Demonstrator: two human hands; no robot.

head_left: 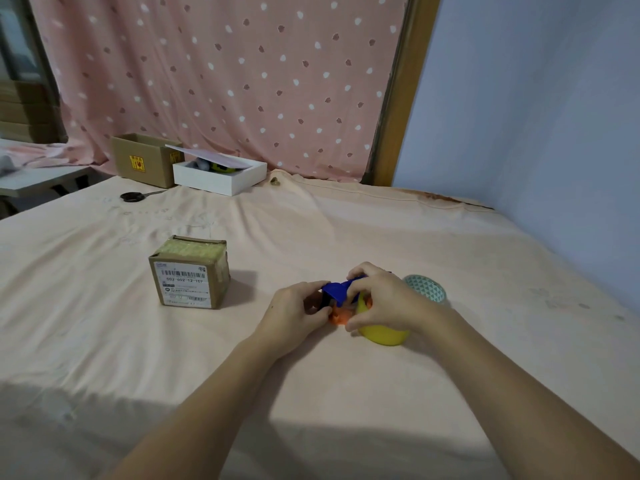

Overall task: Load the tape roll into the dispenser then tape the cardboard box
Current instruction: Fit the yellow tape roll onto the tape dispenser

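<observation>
While both hands close on the blue tape dispenser (337, 291) low over the bed (381, 230), the left hand (294, 315) grips its front end. The right hand (381, 299) wraps its top and the yellow tape roll (384, 334). Well to the left stands the small cardboard box (190, 271), apart from them.

Blue-orange dispenser (337, 294) against yellow tape roll (382, 334); taped cardboard box (190, 271) left.

Scissors (133, 196) on sheet, far left; open brown carton (145, 160) touching white tray (221, 181); patterned bowl (427, 288) right.
</observation>
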